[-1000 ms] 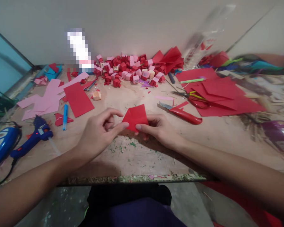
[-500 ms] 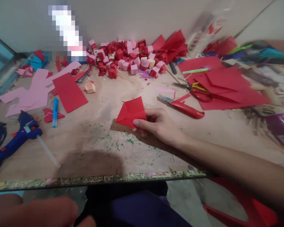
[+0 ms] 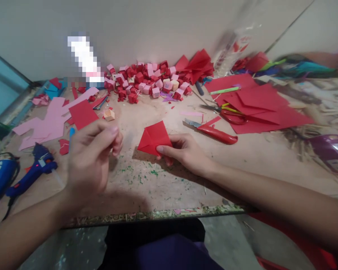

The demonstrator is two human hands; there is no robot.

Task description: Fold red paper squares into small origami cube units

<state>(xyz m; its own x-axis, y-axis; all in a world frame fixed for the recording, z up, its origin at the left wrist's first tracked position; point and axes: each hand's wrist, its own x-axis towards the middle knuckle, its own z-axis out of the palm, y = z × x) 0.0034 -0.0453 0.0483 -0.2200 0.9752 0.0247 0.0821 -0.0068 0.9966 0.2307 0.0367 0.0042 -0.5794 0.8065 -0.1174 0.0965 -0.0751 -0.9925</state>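
My right hand (image 3: 183, 152) pinches a small folded piece of red paper (image 3: 154, 138) by its lower right side, thumb on top and fingers beneath. Crease lines cross the paper, and its left end comes to a point. To the left, above the table, my left hand (image 3: 92, 157) is raised with its fingers curled in and the thumb against them. Nothing shows in it, and it is slightly blurred. Behind it lies a flat red paper sheet (image 3: 83, 114), and the hand partly hides a blue marker (image 3: 71, 134).
Many small red and pink paper cubes (image 3: 146, 84) are heaped at the back. Right of my hands lie red-handled pliers (image 3: 214, 132), scissors (image 3: 228, 113) and large red sheets (image 3: 270, 108). A blue glue gun (image 3: 33, 170) and pink paper (image 3: 49, 116) are on the left.
My left hand has come up from below the table edge to beside the red paper, its fingers now curled. My right hand keeps its hold on the paper. The view has shifted slightly.
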